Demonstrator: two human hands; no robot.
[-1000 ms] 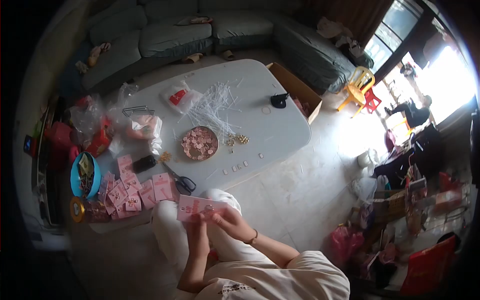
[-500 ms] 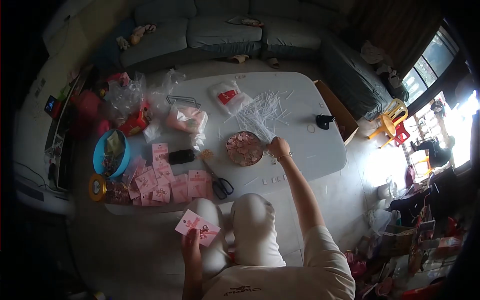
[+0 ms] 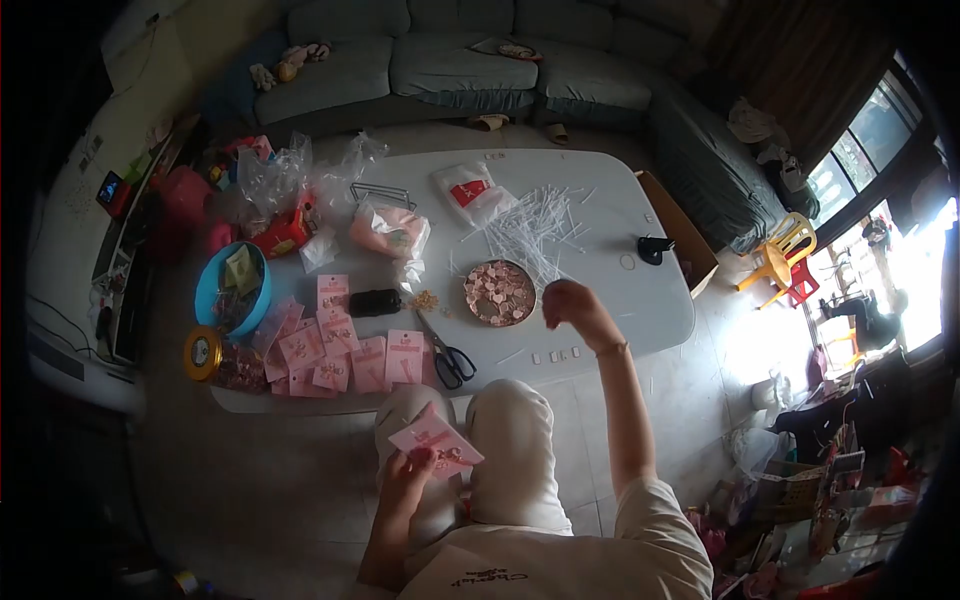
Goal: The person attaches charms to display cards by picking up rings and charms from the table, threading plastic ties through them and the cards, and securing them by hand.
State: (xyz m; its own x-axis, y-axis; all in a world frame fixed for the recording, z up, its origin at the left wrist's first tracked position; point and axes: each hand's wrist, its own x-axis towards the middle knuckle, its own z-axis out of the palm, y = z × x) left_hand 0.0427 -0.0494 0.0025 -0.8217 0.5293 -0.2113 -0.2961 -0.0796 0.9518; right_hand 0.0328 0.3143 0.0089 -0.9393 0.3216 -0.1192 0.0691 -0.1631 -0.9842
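My left hand grips a pink jewelry card over my lap; small trinkets are fastened to its front. My right hand is raised over the table, its fingers bent together and pointing down; anything between them is too small to see. Beside that hand lies a heap of thin white plastic strips. A round tray of small pink pieces stands just left of the hand. Several more pink cards with trinkets overlap on the table's near left, next to black-handled scissors.
A blue basin and a gold-lidded jar stand at the table's left. Behind them lie clear plastic bags. A black holder sits near the right edge. Several small pale pieces lie by the front edge.
My right hand has lifted off the near end of the white strips and come toward me. My left hand has moved the pink card rightward and tilted it. The view has shifted slightly.
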